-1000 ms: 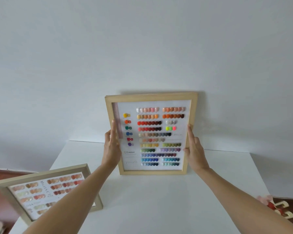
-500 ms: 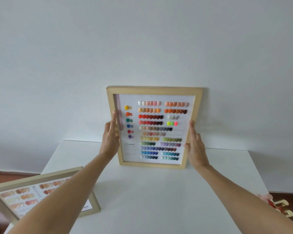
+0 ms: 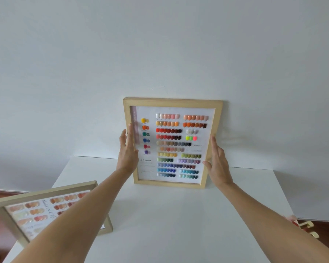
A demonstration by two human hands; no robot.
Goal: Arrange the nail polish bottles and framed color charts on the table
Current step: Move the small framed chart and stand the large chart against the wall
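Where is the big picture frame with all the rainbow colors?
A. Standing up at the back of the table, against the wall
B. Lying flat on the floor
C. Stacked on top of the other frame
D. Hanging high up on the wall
A. The rainbow color chart frame stands on its bottom edge on the white table, top against the wall, the left hand and right hand at its sides.

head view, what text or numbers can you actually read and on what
"128": on the upright framed color chart, lower left, beside the left hand.
"MIGLINC", uncertain: on the lying framed chart.
Signature scripts and small swatch captions on both charts: too blurred to read.
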